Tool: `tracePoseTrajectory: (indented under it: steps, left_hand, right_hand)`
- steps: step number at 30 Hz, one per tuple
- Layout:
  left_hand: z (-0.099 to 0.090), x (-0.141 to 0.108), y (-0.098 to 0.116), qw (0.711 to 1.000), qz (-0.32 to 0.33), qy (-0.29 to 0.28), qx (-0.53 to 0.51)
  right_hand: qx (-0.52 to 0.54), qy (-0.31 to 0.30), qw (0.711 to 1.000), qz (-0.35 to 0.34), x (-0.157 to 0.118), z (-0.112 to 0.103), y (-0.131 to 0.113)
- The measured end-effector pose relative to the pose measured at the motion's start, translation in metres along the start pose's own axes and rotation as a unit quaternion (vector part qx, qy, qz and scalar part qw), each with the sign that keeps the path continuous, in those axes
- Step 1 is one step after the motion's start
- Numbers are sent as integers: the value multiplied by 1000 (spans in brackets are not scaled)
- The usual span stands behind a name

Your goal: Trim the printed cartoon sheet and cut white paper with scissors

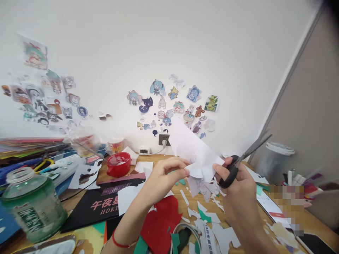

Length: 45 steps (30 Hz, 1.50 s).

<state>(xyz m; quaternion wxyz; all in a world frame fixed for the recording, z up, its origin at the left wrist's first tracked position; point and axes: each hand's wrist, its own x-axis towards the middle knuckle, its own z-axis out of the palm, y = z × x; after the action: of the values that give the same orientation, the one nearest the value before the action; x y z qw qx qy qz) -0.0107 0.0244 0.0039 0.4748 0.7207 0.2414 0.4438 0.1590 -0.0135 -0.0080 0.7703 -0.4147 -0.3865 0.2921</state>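
Note:
A sheet of white paper (189, 141) with a cut edge is held up over the table, between both hands. My left hand (169, 173) pinches its lower left edge between thumb and fingertips. My right hand (237, 190) grips the paper's right side with its fingertips. Black-handled scissors (234, 169) hang in that same right hand, blades pointing up and to the right, away from the paper. Below the sheet lie white paper scraps (205, 188) and a red paper piece (161, 225).
At the left stand a green-lidded jar (34, 208) and a red bowl (119, 164). A black folder (92, 204) lies nearby. A roll of tape (197, 231) sits at the front, a phone (315, 243) at the right. Paper cutouts (157, 88) cover the wall behind.

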Motion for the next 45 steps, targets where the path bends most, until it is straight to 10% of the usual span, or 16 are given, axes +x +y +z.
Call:
tracePoseTrajectory:
  steps: [12,23,30,39,45]
  left_hand:
    - [11,-6,5,970,29,-4,241]
    - [19,-4,-5,955,-42,30,292]
    - [26,-4,-4,944,46,49,323]
    - [22,-6,-3,805,208,55,553]
    - [23,-6,-1,889,218,90,392]
  right_hand:
    - [-129,-173,976,14,7,-2,10]
    - [-95,-122,987,-47,-7,11,7]
    - [-29,-151,988,4,-3,4,8]
    - [-53,-192,977,71,-5,2,-11]
    - [-24,-151,987,56,-2,-2,-8]
